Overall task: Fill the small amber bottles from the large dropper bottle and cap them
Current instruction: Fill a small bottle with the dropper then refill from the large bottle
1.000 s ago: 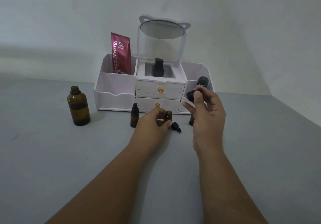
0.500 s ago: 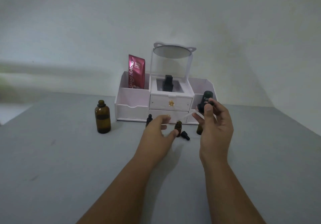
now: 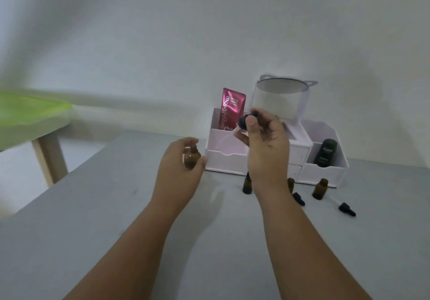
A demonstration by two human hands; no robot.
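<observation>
My left hand (image 3: 179, 171) is closed around the large amber bottle (image 3: 192, 159), whose neck is uncapped, left of the organizer. My right hand (image 3: 265, 143) holds the large black-bulbed dropper (image 3: 244, 121) just above and to the right of it, the glass pipette slanting down-left toward the bottle. Three small amber bottles stand in front of the organizer: one with a black cap (image 3: 247, 184), one mostly hidden behind my right wrist (image 3: 290, 182), and an open one (image 3: 320, 188). Two small dropper caps (image 3: 299, 199) (image 3: 346, 209) lie on the grey table.
A white cosmetic organizer (image 3: 325, 171) with drawers and a tilted mirror (image 3: 281, 85) stands against the wall. It holds a pink sachet (image 3: 232, 107) and a dark bottle (image 3: 325, 153). A green-topped table (image 3: 30, 111) stands beyond the table's left edge.
My left hand left the small bottle and took hold of the large amber bottle at the left. My right hand carried the dropper leftward. The view swung left.
</observation>
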